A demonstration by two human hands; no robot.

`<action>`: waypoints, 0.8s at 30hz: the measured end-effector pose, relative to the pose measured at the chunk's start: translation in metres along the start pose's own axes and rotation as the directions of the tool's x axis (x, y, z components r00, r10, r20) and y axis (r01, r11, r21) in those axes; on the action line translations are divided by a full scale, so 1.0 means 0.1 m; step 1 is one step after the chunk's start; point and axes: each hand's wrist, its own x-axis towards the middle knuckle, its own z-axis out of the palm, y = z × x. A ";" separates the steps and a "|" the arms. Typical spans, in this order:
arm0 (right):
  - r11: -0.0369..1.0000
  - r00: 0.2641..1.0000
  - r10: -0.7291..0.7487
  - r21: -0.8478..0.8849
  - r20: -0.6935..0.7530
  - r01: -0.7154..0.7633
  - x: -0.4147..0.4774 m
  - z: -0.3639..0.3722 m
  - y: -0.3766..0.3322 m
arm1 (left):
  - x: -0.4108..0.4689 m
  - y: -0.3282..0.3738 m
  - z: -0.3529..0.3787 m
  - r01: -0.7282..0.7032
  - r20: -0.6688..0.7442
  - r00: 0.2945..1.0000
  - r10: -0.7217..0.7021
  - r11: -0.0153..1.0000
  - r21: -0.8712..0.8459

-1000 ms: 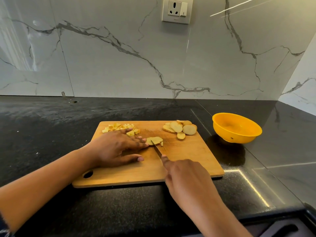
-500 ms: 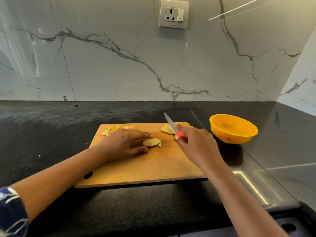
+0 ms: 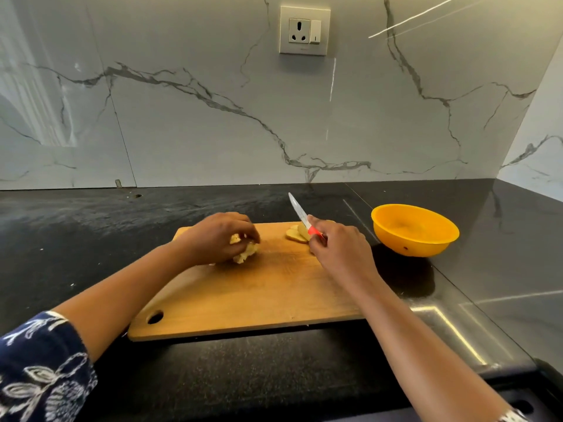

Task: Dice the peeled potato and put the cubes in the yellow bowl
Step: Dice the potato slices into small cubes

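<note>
On the wooden cutting board my left hand curls round a heap of pale potato cubes near the board's far left part. My right hand grips a knife by its red handle, the blade pointing up and away, clear of the board. Several potato slices lie at the board's far edge, partly hidden behind my right hand. The yellow bowl stands on the counter to the right of the board, and its inside looks bare.
The black stone counter runs along a marble wall with a socket above. The counter's corner lies at the right, behind the bowl. A dark sink edge shows at the bottom right.
My left hand gathered the cut potato pieces together and curled round the heap. My right hand lifted the knife off the board and moved right, the blade now pointing up.
</note>
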 end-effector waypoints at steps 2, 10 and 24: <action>1.000 1.000 -0.014 0.011 -0.011 0.014 0.01 0.03 -0.04 | -0.12 -0.13 -0.06 0.035 -0.069 0.997 -0.033 0.999 0.023; 1.000 0.999 -0.012 0.024 -0.031 0.013 0.17 0.11 -0.11 | -0.17 0.03 -0.02 -0.006 0.174 0.984 0.022 0.996 -0.090; 0.999 0.999 -0.033 0.033 -0.006 0.033 0.17 0.14 -0.02 | -0.32 -0.37 -0.12 0.003 -0.204 0.979 0.002 1.000 0.027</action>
